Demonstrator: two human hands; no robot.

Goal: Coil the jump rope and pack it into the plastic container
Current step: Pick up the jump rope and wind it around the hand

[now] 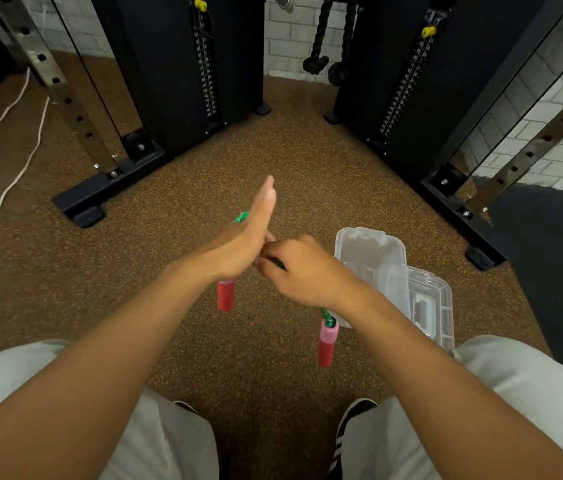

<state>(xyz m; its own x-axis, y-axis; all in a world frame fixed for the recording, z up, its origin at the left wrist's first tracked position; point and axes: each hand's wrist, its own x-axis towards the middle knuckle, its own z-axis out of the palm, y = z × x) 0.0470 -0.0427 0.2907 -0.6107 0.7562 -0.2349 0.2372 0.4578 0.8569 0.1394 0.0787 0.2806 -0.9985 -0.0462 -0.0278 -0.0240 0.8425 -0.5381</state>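
My left hand [250,237] is held edge-up over the floor with its fingers straight, and the green jump rope [241,216] is wound around it; a loop shows past the knuckles. One red handle [226,294] hangs below that hand. My right hand [302,271] is right beside it, fingers pinched on a dark green stretch of the rope at the left palm. The other red and pink handle [327,341] dangles under my right wrist. The clear plastic container [373,261] lies open on the floor to the right, its lid [436,306] flat beside it.
Two black weight-stack towers [183,64] [408,84] of a cable machine stand ahead, with their base feet [83,209] on the speckled brown floor. A thick black rope [321,39] hangs at the back wall. A white cord [6,188] runs along the floor at left. My knees are at the bottom.
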